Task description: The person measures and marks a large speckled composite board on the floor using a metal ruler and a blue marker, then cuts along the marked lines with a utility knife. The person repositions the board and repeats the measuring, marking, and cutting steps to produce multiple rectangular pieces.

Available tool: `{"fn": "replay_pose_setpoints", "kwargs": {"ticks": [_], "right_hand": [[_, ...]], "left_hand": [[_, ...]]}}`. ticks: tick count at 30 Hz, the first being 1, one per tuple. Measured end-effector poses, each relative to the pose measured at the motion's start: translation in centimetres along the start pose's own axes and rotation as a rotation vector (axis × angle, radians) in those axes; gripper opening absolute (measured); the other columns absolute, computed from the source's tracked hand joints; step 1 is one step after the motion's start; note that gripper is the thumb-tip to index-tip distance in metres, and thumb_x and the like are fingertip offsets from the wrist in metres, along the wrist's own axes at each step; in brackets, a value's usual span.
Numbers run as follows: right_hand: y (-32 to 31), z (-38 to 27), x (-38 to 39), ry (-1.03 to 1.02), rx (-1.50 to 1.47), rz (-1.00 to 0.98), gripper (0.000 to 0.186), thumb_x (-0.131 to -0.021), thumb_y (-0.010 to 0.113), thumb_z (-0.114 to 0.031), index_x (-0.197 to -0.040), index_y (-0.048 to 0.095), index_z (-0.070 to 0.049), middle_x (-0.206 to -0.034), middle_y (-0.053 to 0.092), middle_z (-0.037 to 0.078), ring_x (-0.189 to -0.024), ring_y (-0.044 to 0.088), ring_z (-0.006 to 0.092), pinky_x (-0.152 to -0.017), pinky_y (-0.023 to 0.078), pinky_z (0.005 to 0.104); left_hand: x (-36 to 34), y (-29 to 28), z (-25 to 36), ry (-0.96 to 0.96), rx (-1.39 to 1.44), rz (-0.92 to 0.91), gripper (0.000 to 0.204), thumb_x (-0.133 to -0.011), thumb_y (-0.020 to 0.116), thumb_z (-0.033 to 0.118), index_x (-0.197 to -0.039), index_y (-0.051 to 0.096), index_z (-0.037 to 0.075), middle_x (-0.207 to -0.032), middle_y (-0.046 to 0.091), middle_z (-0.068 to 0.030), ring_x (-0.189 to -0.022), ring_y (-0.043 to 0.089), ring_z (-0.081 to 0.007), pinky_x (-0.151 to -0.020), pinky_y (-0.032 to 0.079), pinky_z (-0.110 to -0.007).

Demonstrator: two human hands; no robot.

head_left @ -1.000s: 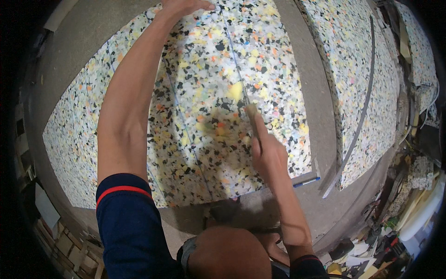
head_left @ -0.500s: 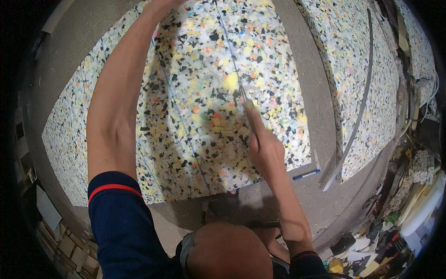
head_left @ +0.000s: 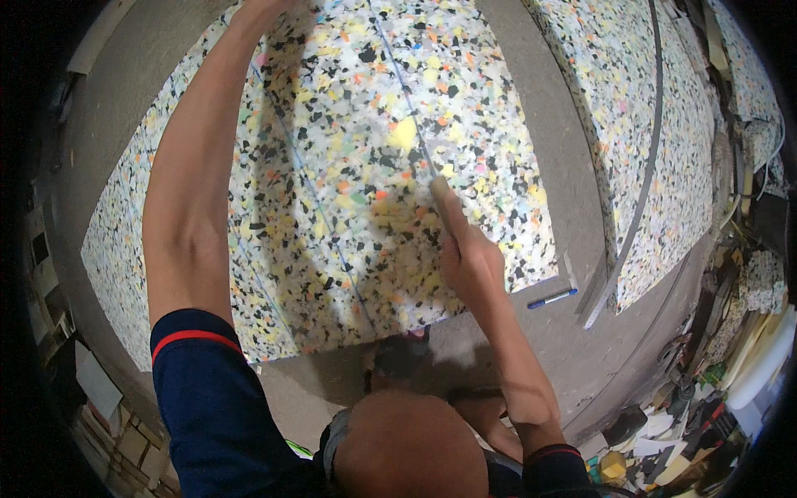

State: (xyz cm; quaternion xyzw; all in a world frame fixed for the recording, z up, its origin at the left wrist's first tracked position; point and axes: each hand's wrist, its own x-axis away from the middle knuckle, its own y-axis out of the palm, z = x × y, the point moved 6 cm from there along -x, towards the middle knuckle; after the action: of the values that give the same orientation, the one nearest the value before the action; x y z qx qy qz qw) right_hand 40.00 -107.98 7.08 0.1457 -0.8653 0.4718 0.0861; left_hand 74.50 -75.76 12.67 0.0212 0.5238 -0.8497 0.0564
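Note:
A large foam sheet [head_left: 365, 241] with white, black, yellow and orange flecks lies in front of me, with several blue lines drawn along it. My right hand [head_left: 477, 261] is closed around the handle of a knife [head_left: 449, 209]. The knife's thin blade meets the right-hand blue line, just below a big yellow fleck. My left arm reaches across the sheet's left part to the far side. Up there my left hand [head_left: 274, 7] is cut off by the picture's top edge, so its fingers do not show clearly.
Right of the sheet a blue and white pen [head_left: 552, 299] lies on the grey surface. Farther right is a second speckled foam piece [head_left: 664, 158] with a long grey strip [head_left: 643, 199] across it. Scraps [head_left: 656, 452] are heaped at lower right, offcuts [head_left: 129, 444] at lower left.
The knife in my right hand has come slightly nearer to me along the blue line. The whole view has shifted a little; my left arm still reaches to the far side.

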Motion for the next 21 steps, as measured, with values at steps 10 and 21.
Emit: {"fn": "replay_pose_setpoints", "kwargs": {"ticks": [10,21], "right_hand": [[-0.2,2.7,5.9,-0.027,-0.063,0.03,0.068,-0.091,0.063,0.001,-0.155,0.046,-0.014,-0.107,0.071,0.028,-0.091,0.072,0.0431,-0.074,0.059,0.0466],[-0.5,3.8,11.6,-0.048,-0.062,0.024,0.074,-0.092,0.062,-0.007,-0.16,0.038,-0.023,-0.093,0.069,0.02,-0.069,0.07,0.0376,-0.055,0.056,0.0455]], "left_hand": [[0.2,-0.8,0.5,0.064,-0.006,0.06,0.091,-0.062,0.094,0.043,-0.136,0.06,0.001,-0.129,0.067,-0.0226,-0.124,0.061,-0.036,-0.103,0.048,-0.046],[0.9,-1.9,0.7,-0.044,-0.018,0.088,0.086,-0.064,0.094,0.038,-0.132,0.059,0.0,-0.122,0.07,-0.0205,-0.116,0.064,-0.0344,-0.098,0.05,-0.045]]}}
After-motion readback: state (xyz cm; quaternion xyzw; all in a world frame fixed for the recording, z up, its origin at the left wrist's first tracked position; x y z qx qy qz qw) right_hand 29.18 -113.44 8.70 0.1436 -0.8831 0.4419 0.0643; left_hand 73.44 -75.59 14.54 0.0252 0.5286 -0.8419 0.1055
